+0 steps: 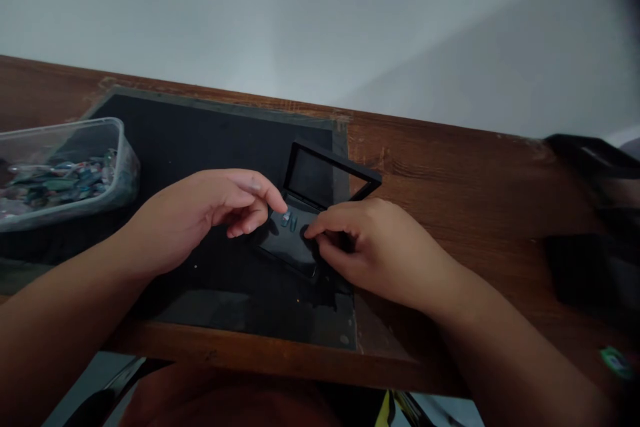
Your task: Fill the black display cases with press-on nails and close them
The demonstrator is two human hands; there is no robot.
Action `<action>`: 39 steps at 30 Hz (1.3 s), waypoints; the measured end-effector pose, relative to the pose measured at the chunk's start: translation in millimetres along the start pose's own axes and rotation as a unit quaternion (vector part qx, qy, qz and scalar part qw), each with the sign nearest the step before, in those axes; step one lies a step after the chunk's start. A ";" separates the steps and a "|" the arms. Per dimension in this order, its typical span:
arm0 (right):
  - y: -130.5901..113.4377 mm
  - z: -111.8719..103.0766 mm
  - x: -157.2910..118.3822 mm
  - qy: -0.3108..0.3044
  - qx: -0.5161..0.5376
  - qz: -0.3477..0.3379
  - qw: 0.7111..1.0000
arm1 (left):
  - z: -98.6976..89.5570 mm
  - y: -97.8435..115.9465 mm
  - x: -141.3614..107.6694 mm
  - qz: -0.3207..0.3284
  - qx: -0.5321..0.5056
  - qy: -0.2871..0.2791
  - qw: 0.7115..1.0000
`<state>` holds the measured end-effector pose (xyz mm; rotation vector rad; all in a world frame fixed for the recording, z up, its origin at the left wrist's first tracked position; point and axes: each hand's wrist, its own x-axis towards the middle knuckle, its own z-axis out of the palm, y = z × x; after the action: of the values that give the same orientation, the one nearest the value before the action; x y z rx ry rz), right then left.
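Observation:
A black hinged case (287, 250) lies open on the dark mat, its framed lid (313, 177) raised at the back. Two small blue-green pieces (293, 223) rest side by side on the film inside it. My left hand (215, 213) reaches in from the left, index fingertip at the left piece and the other fingers curled. From the right comes my right hand (377, 250), its index fingertip at the film just right of the pieces and its thumb a little below. Nothing shows between the fingers of either hand.
A clear plastic tub (120, 173) full of small blue-green pieces stands at the left. The dark mat (200, 140) covers part of the wooden table (425, 173). Blurred black objects (580, 267) sit at the far right, with a pale wall behind the table.

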<state>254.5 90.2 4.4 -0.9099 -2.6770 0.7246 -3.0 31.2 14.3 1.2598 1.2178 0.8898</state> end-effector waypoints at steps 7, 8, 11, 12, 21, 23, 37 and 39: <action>1.1 5.5 0.2 0.034 -0.011 -0.038 0.999 | 0.2 2.4 -1.0 0.003 -0.018 -0.007 1.000; 1.1 7.0 0.3 0.039 -0.014 -0.041 0.998 | 0.3 2.1 -0.9 0.000 -0.024 -0.006 1.000; 0.6 11.9 0.5 0.055 -0.030 -0.041 0.997 | 0.7 0.8 0.7 -0.021 -0.038 -0.004 0.999; 0.3 13.2 0.5 0.060 -0.036 -0.040 0.997 | 0.8 0.3 1.5 -0.028 -0.038 -0.005 0.999; -2.9 1.7 -2.9 0.011 -0.054 -0.052 0.997 | 1.9 -0.4 3.4 -0.025 -0.009 -0.001 1.000; -3.5 -2.1 -3.7 0.005 -0.055 -0.051 0.997 | 2.4 0.8 2.8 -0.030 -0.003 0.002 1.000; -5.7 -2.0 -4.1 0.023 -0.112 -0.021 0.993 | 2.5 -0.7 3.3 -0.042 0.008 -0.017 0.999; -5.3 0.6 -3.4 0.030 -0.103 -0.025 0.994 | 1.8 -0.7 2.4 -0.037 0.005 -0.021 0.999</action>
<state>254.3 84.3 6.4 -0.8935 -2.7471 0.4076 -0.9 33.1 13.0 1.2264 1.2294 0.8009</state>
